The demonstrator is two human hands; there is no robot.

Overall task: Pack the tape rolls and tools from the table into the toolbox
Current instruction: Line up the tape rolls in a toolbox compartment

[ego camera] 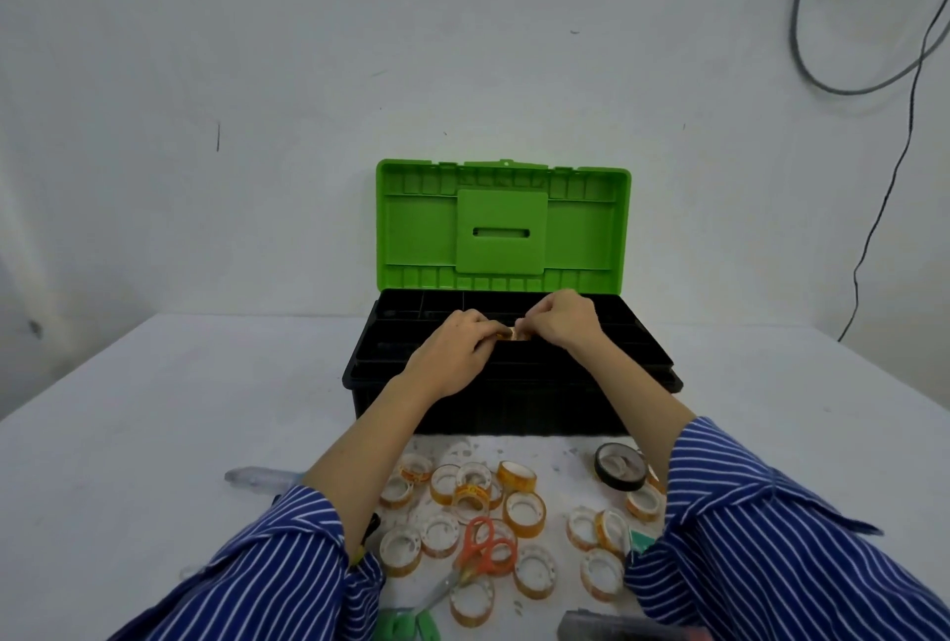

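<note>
While both hands work over the open box, the stock stands as follows, near to far.

Loose tape rolls [523,512]: scattered on the table [154,434] at 6 o'clock from the hands, between the two sleeves; most lie flat.
Scissors [480,555]: orange handles, among the rolls; long axis runs roughly 7 to 1 o'clock.
Black tape roll [620,466]: at 5 o'clock, nearer the right forearm.
Toolbox [514,398]: black, lid [503,226] upright at 12 o'clock.
Left hand [455,355]: fingers curled, pinching a small tape roll [512,333] over the tray.
Right hand [563,321]: fingers curled on the same roll from 3 o'clock.
Judgement: the next pick lies back toward the body; either hand reaches equally.
</note>
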